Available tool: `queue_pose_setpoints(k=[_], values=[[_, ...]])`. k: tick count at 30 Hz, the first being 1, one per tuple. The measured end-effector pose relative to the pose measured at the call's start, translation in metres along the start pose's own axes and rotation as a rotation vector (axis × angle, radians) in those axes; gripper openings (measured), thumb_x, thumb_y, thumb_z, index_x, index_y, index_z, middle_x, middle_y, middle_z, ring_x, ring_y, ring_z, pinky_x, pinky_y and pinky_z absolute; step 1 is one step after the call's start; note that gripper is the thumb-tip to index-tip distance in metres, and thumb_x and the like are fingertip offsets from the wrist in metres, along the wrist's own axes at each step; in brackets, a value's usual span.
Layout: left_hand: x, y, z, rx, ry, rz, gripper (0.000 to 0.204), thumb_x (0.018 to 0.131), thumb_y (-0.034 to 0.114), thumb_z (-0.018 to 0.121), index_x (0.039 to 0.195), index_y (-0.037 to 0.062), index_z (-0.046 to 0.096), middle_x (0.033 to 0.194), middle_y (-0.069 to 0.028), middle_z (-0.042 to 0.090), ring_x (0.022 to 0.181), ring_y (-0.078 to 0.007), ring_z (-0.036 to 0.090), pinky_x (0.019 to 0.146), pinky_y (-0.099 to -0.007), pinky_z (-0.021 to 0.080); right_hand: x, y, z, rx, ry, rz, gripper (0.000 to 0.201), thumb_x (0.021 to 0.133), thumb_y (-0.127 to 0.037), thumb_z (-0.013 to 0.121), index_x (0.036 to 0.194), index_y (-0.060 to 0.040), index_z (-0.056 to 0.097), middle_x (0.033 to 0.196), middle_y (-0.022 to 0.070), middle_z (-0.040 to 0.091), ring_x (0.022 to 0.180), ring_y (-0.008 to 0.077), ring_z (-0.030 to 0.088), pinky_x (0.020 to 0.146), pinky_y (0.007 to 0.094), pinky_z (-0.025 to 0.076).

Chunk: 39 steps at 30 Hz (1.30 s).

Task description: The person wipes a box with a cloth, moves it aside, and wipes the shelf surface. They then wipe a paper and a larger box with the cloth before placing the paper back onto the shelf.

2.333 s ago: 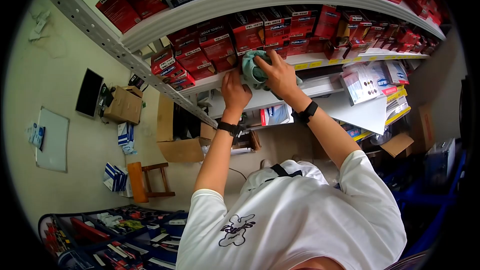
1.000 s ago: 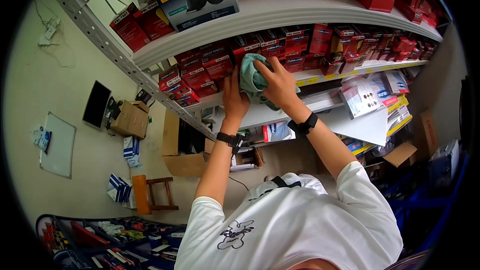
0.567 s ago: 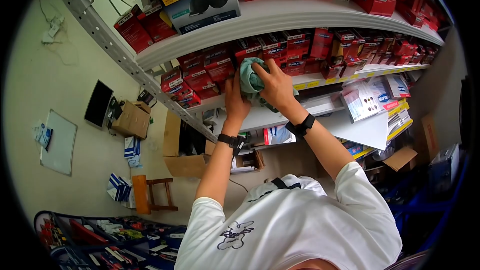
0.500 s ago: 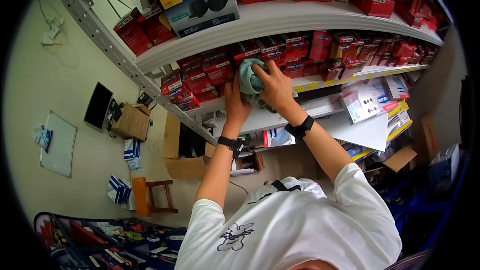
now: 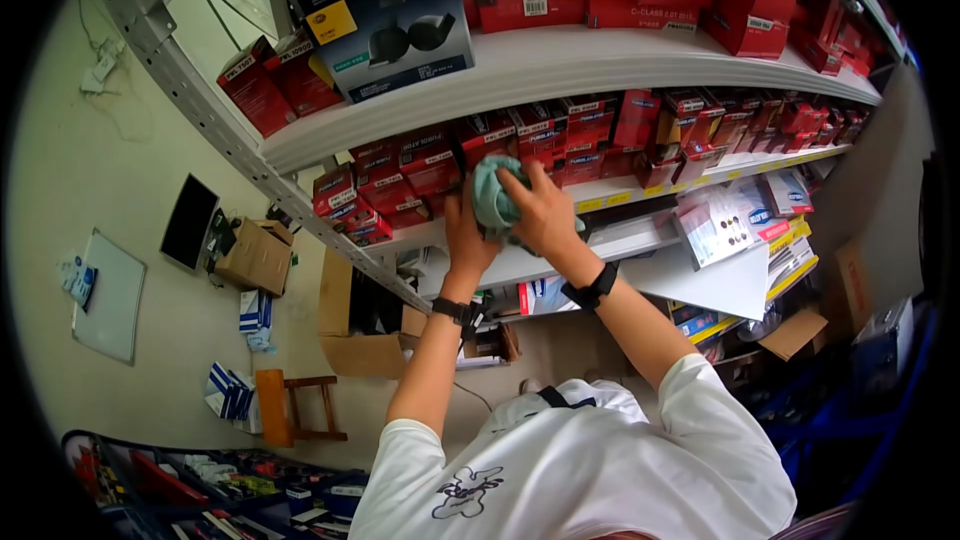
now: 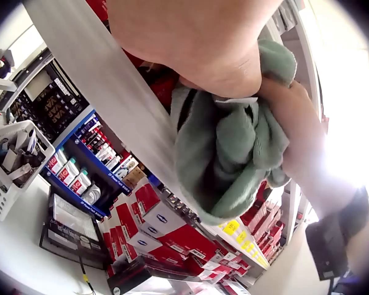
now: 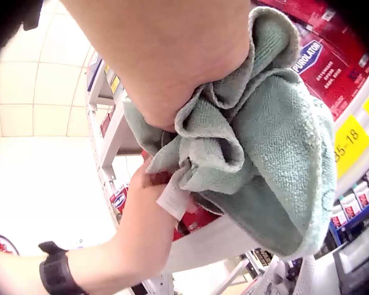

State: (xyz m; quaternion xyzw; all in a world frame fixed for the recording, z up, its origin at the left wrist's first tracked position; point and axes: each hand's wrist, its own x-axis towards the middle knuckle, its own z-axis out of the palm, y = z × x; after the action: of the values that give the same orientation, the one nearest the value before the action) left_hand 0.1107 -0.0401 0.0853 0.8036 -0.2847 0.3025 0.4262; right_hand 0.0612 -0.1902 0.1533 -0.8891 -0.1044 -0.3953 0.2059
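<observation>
A crumpled green cloth (image 5: 492, 202) is gripped by my right hand (image 5: 545, 220), which reaches in at the front of the middle shelf (image 5: 618, 187). My left hand (image 5: 470, 242) is just left of the cloth, close to the red filter boxes (image 5: 428, 162). In the right wrist view the cloth (image 7: 277, 141) hangs in folds over a red box, with a white tag between it and my left hand (image 7: 149, 206). The cloth (image 6: 203, 166) hides my left fingertips; I cannot tell whether they hold the red box.
Above, another shelf (image 5: 520, 55) carries more red boxes and a dark blue box (image 5: 390, 35). A perforated metal post (image 5: 225, 150) stands at left. A white panel (image 5: 715, 285) and leaflets (image 5: 715, 225) lie lower right. An open cardboard box (image 5: 360, 355) is on the floor.
Compared with the earliest frame, my left hand is closer in beside the cloth. The cloth stays in my right hand. The head view has tilted up, so hands and shelves appear lower.
</observation>
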Motion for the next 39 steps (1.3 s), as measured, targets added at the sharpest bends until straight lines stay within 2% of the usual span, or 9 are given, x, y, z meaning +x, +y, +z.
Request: queue_pose_setpoints(k=[2, 5, 7, 11, 19, 24, 32, 37, 39], values=[[-0.002, -0.004, 0.002, 0.011, -0.055, -0.056, 0.091, 0.071, 0.005, 0.068, 0.155, 0.0062, 0.034, 0.115, -0.0224, 0.048, 0.103, -0.0444, 0.052, 0.09, -0.0489, 0.046, -0.013, 0.007, 0.007, -0.006, -0.033, -0.007, 0.07, 0.059, -0.002, 0.075, 0.126, -0.0184, 0.061, 0.109, 0.0112, 0.056, 0.092, 0.0318, 0.066, 0.063, 0.0405, 0.056], [-0.004, -0.014, 0.008, 0.015, -0.002, 0.014, 0.091, 0.07, 0.001, 0.063, 0.156, 0.0056, 0.033, 0.114, -0.0219, 0.047, 0.102, -0.0437, 0.052, 0.09, -0.0478, 0.046, -0.021, 0.015, 0.002, -0.02, -0.048, 0.02, 0.071, 0.058, -0.002, 0.075, 0.126, -0.0184, 0.062, 0.11, 0.0111, 0.056, 0.088, 0.0321, 0.067, 0.063, 0.0403, 0.056], [-0.002, -0.016, 0.005, 0.022, -0.03, 0.0, 0.09, 0.07, -0.003, 0.058, 0.156, 0.0041, 0.033, 0.113, -0.0218, 0.047, 0.101, -0.0434, 0.052, 0.09, -0.0467, 0.045, -0.018, 0.024, -0.007, -0.01, 0.004, 0.01, 0.072, 0.059, -0.001, 0.075, 0.127, -0.0179, 0.063, 0.111, 0.0118, 0.057, 0.087, 0.033, 0.067, 0.063, 0.0398, 0.055], [-0.004, -0.014, 0.014, 0.05, 0.062, 0.081, 0.086, 0.069, -0.007, 0.052, 0.153, 0.0003, 0.037, 0.104, -0.0217, 0.047, 0.092, -0.0401, 0.052, 0.079, -0.045, 0.046, 0.003, 0.04, -0.023, -0.085, 0.226, 0.065, 0.071, 0.06, -0.001, 0.076, 0.128, -0.0173, 0.064, 0.112, 0.0132, 0.059, 0.088, 0.0335, 0.067, 0.064, 0.0401, 0.055], [-0.002, -0.018, 0.019, 0.073, 0.084, 0.123, 0.088, 0.069, -0.004, 0.052, 0.155, -0.0021, 0.032, 0.103, -0.0212, 0.044, 0.086, -0.0371, 0.048, 0.077, -0.0442, 0.043, -0.018, 0.047, -0.014, -0.144, 0.07, 0.045, 0.072, 0.058, -0.002, 0.078, 0.126, -0.02, 0.063, 0.112, 0.0112, 0.057, 0.092, 0.0311, 0.066, 0.063, 0.0393, 0.055], [-0.002, -0.02, 0.021, 0.068, 0.08, 0.12, 0.089, 0.069, -0.003, 0.052, 0.156, -0.0023, 0.03, 0.102, -0.0194, 0.044, 0.085, -0.0344, 0.048, 0.075, -0.0429, 0.043, 0.007, 0.041, -0.029, -0.147, 0.144, 0.058, 0.068, 0.06, -0.004, 0.076, 0.125, -0.0204, 0.062, 0.112, 0.0114, 0.057, 0.094, 0.0306, 0.066, 0.064, 0.0406, 0.054], [-0.002, -0.02, 0.018, 0.07, 0.074, 0.13, 0.087, 0.069, -0.003, 0.051, 0.154, -0.005, 0.032, 0.101, -0.0189, 0.045, 0.084, -0.0339, 0.047, 0.074, -0.0425, 0.042, -0.023, 0.056, -0.015, -0.161, 0.053, 0.055, 0.07, 0.058, -0.003, 0.077, 0.125, -0.0196, 0.064, 0.113, 0.0114, 0.057, 0.094, 0.0306, 0.066, 0.063, 0.0385, 0.054], [-0.002, -0.023, 0.019, 0.105, 0.094, 0.167, 0.087, 0.069, -0.002, 0.05, 0.154, -0.0051, 0.032, 0.1, -0.0189, 0.044, 0.081, -0.033, 0.047, 0.071, -0.0415, 0.041, 0.009, 0.055, -0.051, -0.162, 0.271, 0.091, 0.071, 0.056, -0.003, 0.078, 0.125, -0.018, 0.065, 0.112, 0.0102, 0.057, 0.086, 0.0321, 0.067, 0.062, 0.0387, 0.054], [-0.003, -0.021, 0.02, 0.088, 0.094, 0.152, 0.086, 0.069, -0.002, 0.051, 0.154, -0.0051, 0.032, 0.1, -0.0189, 0.044, 0.08, -0.0329, 0.047, 0.07, -0.0413, 0.041, 0.014, 0.066, -0.053, -0.177, 0.276, 0.156, 0.069, 0.057, -0.001, 0.076, 0.123, -0.0172, 0.066, 0.112, 0.0108, 0.057, 0.085, 0.0334, 0.067, 0.061, 0.0404, 0.054]])
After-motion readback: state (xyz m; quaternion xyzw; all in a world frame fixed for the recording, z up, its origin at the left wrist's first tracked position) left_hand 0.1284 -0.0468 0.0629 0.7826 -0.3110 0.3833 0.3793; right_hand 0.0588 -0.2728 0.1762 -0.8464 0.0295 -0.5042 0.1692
